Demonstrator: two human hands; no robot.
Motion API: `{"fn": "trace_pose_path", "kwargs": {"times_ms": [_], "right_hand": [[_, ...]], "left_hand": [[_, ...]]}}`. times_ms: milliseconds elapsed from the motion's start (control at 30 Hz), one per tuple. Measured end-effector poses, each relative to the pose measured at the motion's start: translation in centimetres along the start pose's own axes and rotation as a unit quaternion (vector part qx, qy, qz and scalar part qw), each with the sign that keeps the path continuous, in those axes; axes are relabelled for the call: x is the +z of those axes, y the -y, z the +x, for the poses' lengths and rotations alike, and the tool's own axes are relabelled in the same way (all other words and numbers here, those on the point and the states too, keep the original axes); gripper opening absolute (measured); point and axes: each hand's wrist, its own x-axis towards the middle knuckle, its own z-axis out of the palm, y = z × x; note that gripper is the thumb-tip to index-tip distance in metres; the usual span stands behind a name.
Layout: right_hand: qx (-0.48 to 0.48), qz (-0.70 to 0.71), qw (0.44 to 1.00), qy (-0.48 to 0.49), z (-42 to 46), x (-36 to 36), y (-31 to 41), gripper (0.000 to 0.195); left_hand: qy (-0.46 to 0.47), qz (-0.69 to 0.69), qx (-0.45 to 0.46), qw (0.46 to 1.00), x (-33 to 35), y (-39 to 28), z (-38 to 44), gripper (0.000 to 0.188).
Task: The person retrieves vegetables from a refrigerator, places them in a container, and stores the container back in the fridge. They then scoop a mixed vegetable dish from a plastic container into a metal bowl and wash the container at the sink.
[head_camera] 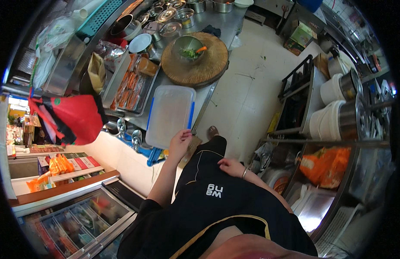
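A clear plastic food box with blue side clips lies near the end of the steel counter. My left hand is at its near right corner, fingers bent together; whether they grip the edge cannot be made out. Over the black apron hangs my right hand, loosely curled and holding nothing, with a bracelet on the wrist. Beyond the box, a round wooden chopping block carries a metal bowl of chopped greens with an orange handle leaning out.
Left of the box stands a steel tray of wrapped skewers. A red bag hangs at the left. Lidded steel pots fill the counter's far end. White buckets stand on the right-hand shelf; tiled floor runs between.
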Motion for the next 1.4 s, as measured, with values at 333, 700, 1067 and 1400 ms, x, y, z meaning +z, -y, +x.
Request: {"fn": "trace_pose_path", "kwargs": {"times_ms": [333,700,1067,1400], "right_hand": [[0.032,-0.113,0.977,-0.18,15.5,-24.5,8.1,0.022],[-0.42,-0.501,0.749,-0.107,37.7,-33.9,18.1,0.02],[-0.505,-0.27,0.813,0.103,43.5,-40.8,21.2,0.019],[-0.333,-0.277,0.891,-0.135,55.9,-52.1,15.9,0.036]], "left_hand": [[-0.116,-0.408,-0.083,0.902,4.5,-8.2,26.5,0.079],[-0.227,-0.468,-0.104,0.848,5.7,-9.5,34.1,0.056],[-0.37,-0.54,-0.08,0.752,11.0,-11.5,37.0,0.056],[-0.436,-0.48,-0.104,0.754,8.4,-11.4,35.0,0.06]]}}
